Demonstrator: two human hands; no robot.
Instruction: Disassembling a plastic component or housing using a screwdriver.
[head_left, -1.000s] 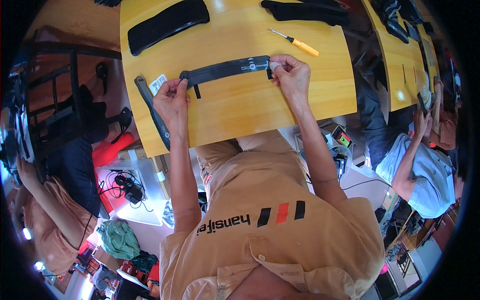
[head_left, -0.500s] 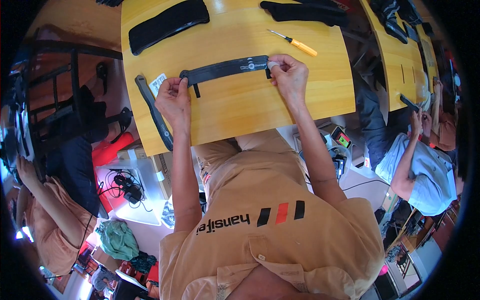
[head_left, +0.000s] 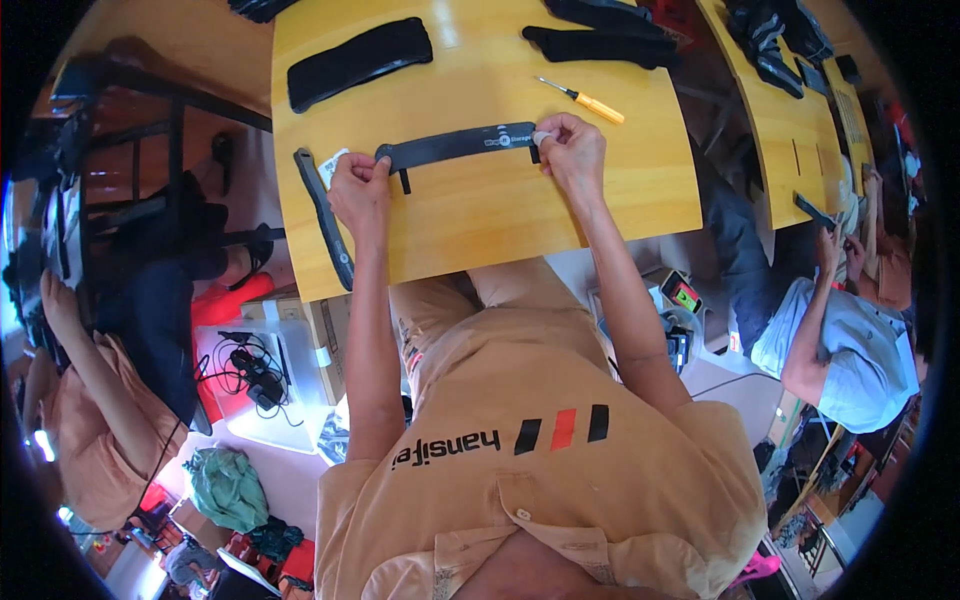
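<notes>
A long flat black strap point(head_left: 450, 149) with a small white print near its right end is stretched across the wooden table point(head_left: 480, 218). My left hand point(head_left: 360, 195) pinches its left end between thumb and fingers. The right end is held the same way by my right hand point(head_left: 573, 155), which has a pale wrapping on one fingertip. Just below the strap, short dark marks show on the tabletop near each end. Another black strap point(head_left: 325, 220) lies along the table's left edge, beside a white label point(head_left: 336, 160) partly hidden by my left hand.
Beyond the strap lie a stack of black straps point(head_left: 360, 62), a yellow-handled screwdriver point(head_left: 598, 107) and more black pieces point(head_left: 600, 47). A clear bin with cables point(head_left: 262, 385) stands below left. Co-workers sit on both sides, one in a light blue shirt point(head_left: 835, 345).
The view has shifted a little, so the table sits slightly further right at its left side. Both hands keep their pinch on the strap, which looks slightly straighter.
</notes>
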